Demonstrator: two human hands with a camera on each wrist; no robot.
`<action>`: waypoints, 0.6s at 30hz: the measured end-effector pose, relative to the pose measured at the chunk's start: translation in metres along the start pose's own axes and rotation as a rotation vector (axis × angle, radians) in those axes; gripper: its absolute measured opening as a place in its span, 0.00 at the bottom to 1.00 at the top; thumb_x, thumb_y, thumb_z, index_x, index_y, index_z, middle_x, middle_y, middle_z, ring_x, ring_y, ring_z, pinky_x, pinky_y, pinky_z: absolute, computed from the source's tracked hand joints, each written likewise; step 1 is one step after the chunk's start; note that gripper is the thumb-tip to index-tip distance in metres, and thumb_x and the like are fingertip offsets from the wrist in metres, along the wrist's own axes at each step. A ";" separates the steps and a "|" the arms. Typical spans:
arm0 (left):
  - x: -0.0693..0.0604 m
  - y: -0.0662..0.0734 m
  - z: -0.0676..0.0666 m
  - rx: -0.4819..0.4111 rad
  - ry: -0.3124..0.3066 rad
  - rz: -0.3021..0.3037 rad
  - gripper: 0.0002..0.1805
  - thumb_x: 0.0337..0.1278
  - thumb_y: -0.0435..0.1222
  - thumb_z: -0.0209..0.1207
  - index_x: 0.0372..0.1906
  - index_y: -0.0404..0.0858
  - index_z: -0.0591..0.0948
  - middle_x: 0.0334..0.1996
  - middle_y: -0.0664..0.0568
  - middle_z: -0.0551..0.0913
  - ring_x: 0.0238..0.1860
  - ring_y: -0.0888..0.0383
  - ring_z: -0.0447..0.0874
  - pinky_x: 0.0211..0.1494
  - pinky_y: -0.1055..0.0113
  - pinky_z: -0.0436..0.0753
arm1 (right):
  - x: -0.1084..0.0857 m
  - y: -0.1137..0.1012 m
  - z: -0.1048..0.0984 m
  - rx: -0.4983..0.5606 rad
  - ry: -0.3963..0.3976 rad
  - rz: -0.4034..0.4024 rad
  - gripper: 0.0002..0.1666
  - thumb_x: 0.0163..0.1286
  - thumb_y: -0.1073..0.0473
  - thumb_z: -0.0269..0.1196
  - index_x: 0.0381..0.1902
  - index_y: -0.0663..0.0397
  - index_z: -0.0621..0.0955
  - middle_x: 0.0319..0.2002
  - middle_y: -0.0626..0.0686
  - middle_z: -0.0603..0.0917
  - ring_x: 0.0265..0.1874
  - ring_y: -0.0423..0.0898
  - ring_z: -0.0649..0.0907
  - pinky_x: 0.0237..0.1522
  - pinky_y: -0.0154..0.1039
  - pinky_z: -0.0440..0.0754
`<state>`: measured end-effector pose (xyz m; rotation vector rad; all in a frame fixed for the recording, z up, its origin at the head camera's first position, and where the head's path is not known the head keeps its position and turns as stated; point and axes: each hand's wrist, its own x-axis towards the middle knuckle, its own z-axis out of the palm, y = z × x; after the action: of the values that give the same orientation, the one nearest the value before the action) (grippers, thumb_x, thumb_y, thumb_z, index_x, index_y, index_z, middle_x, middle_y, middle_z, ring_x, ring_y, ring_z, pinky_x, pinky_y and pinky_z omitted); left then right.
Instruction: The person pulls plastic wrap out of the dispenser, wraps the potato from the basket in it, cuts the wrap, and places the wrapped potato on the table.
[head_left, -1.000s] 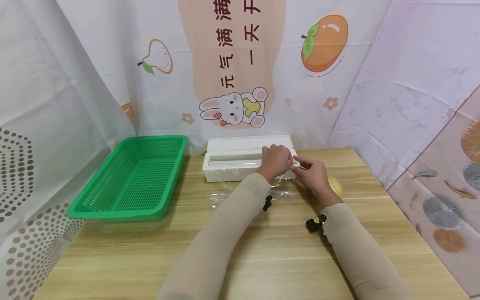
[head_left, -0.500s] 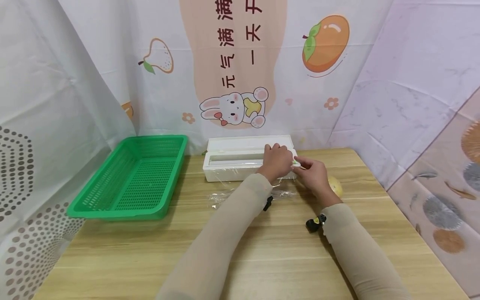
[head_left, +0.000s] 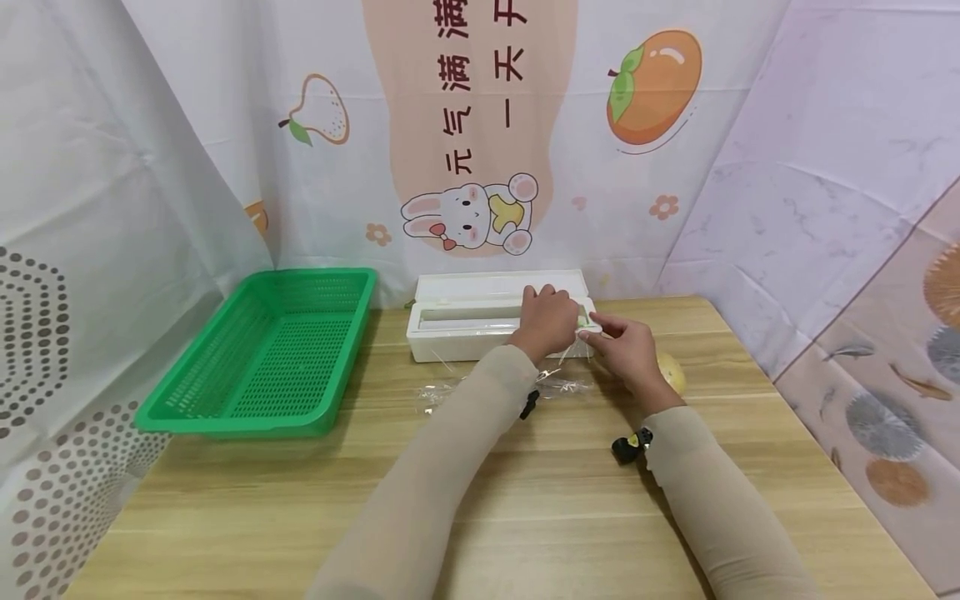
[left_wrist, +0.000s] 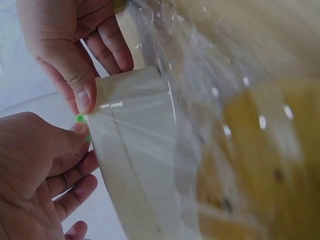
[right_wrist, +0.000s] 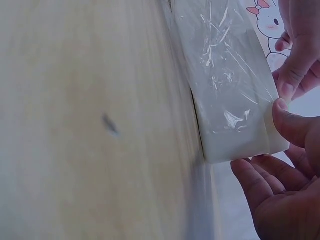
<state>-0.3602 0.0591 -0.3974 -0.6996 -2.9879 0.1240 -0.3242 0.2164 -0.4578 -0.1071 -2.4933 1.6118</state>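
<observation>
A long white cling film box (head_left: 450, 346) stands at the back of the table with its lid (head_left: 480, 286) raised. Clear film (right_wrist: 220, 65) drapes over its front and lies crumpled on the table before it. My left hand (head_left: 550, 321) reaches to the box's right part; in the left wrist view its thumb and forefinger pinch a small green slider (left_wrist: 79, 118) on the edge. My right hand (head_left: 628, 346) grips the box's right end, thumb on top and fingers underneath, as the right wrist view shows. The left fingertips are partly hidden in the head view.
A green plastic basket (head_left: 352, 358) stands at the left of the wooden table (head_left: 540, 517). Behind my right wrist sits a round yellow fruit (head_left: 670, 372), partly hidden. A printed curtain (head_left: 322, 217) hangs close behind the box.
My left hand has shifted slightly left along the box, and more of the green piece and box end shows between the hands. The right hand keeps its hold on the box.
</observation>
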 end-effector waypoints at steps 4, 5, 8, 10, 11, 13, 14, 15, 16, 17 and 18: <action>-0.005 -0.010 0.000 0.021 0.013 0.007 0.03 0.69 0.47 0.61 0.40 0.55 0.84 0.43 0.62 0.78 0.50 0.58 0.70 0.59 0.53 0.65 | -0.001 -0.001 -0.002 0.007 -0.004 0.001 0.30 0.64 0.50 0.76 0.63 0.49 0.84 0.61 0.58 0.85 0.54 0.45 0.82 0.36 0.21 0.81; -0.007 -0.012 0.000 0.021 0.011 0.005 0.04 0.70 0.47 0.61 0.40 0.56 0.84 0.43 0.62 0.78 0.50 0.57 0.70 0.59 0.53 0.65 | -0.001 -0.001 -0.002 0.004 -0.005 -0.001 0.30 0.65 0.51 0.76 0.63 0.50 0.84 0.62 0.58 0.85 0.54 0.45 0.82 0.36 0.21 0.80; -0.012 -0.021 0.000 0.008 0.017 -0.002 0.04 0.71 0.47 0.61 0.39 0.55 0.84 0.43 0.63 0.78 0.49 0.57 0.70 0.59 0.53 0.65 | 0.000 -0.001 -0.003 -0.009 0.000 -0.012 0.30 0.65 0.50 0.76 0.63 0.50 0.84 0.61 0.59 0.85 0.52 0.45 0.82 0.35 0.21 0.80; -0.016 -0.027 -0.002 -0.001 0.024 -0.010 0.06 0.71 0.48 0.60 0.38 0.55 0.84 0.42 0.63 0.78 0.49 0.57 0.70 0.59 0.53 0.65 | 0.000 -0.001 -0.003 -0.012 0.005 -0.019 0.30 0.64 0.50 0.76 0.63 0.50 0.84 0.60 0.60 0.85 0.50 0.43 0.82 0.34 0.21 0.80; -0.018 -0.030 -0.002 -0.003 0.026 -0.012 0.07 0.72 0.48 0.60 0.37 0.55 0.84 0.41 0.62 0.78 0.48 0.57 0.70 0.58 0.52 0.65 | 0.000 -0.001 -0.003 -0.012 0.006 -0.021 0.30 0.64 0.50 0.76 0.63 0.51 0.84 0.60 0.60 0.85 0.48 0.42 0.82 0.34 0.22 0.80; -0.021 -0.036 -0.003 -0.005 0.021 -0.011 0.08 0.72 0.48 0.60 0.34 0.54 0.83 0.40 0.62 0.78 0.47 0.57 0.69 0.58 0.52 0.64 | 0.001 -0.001 -0.002 -0.002 0.006 -0.015 0.30 0.64 0.50 0.76 0.62 0.51 0.85 0.59 0.59 0.86 0.45 0.40 0.82 0.33 0.23 0.81; -0.022 -0.039 -0.003 -0.007 0.017 -0.011 0.09 0.72 0.48 0.59 0.34 0.54 0.83 0.40 0.62 0.78 0.47 0.57 0.69 0.58 0.52 0.64 | 0.001 -0.001 -0.002 0.004 0.005 -0.010 0.30 0.64 0.51 0.76 0.62 0.51 0.85 0.58 0.59 0.87 0.44 0.39 0.82 0.33 0.23 0.81; -0.024 -0.042 -0.003 -0.010 0.013 -0.012 0.10 0.73 0.48 0.59 0.33 0.54 0.83 0.40 0.62 0.77 0.47 0.57 0.69 0.58 0.52 0.64 | 0.001 -0.002 -0.001 0.008 0.001 -0.006 0.30 0.64 0.51 0.76 0.62 0.51 0.85 0.58 0.59 0.87 0.42 0.39 0.82 0.33 0.23 0.81; -0.025 -0.044 -0.003 -0.012 0.009 -0.014 0.10 0.73 0.49 0.59 0.33 0.54 0.83 0.40 0.62 0.77 0.47 0.56 0.69 0.58 0.52 0.65 | 0.001 -0.002 -0.001 0.012 0.000 0.000 0.30 0.64 0.51 0.76 0.62 0.51 0.85 0.58 0.59 0.87 0.42 0.39 0.82 0.33 0.24 0.82; -0.027 -0.047 -0.003 -0.012 0.004 -0.016 0.11 0.74 0.49 0.58 0.33 0.54 0.83 0.40 0.62 0.77 0.47 0.56 0.69 0.58 0.52 0.65 | 0.001 -0.002 -0.001 0.011 -0.004 0.003 0.30 0.64 0.51 0.76 0.63 0.51 0.84 0.59 0.59 0.86 0.42 0.39 0.82 0.33 0.24 0.82; -0.028 -0.049 -0.003 -0.013 0.002 -0.019 0.11 0.74 0.49 0.58 0.33 0.53 0.83 0.40 0.61 0.77 0.47 0.56 0.69 0.58 0.52 0.65 | 0.001 -0.002 0.000 0.011 -0.005 0.007 0.30 0.64 0.51 0.76 0.63 0.51 0.84 0.59 0.59 0.86 0.43 0.39 0.82 0.33 0.24 0.82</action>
<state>-0.3565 0.0030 -0.3908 -0.6717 -2.9956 0.1032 -0.3247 0.2161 -0.4558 -0.1112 -2.4905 1.6296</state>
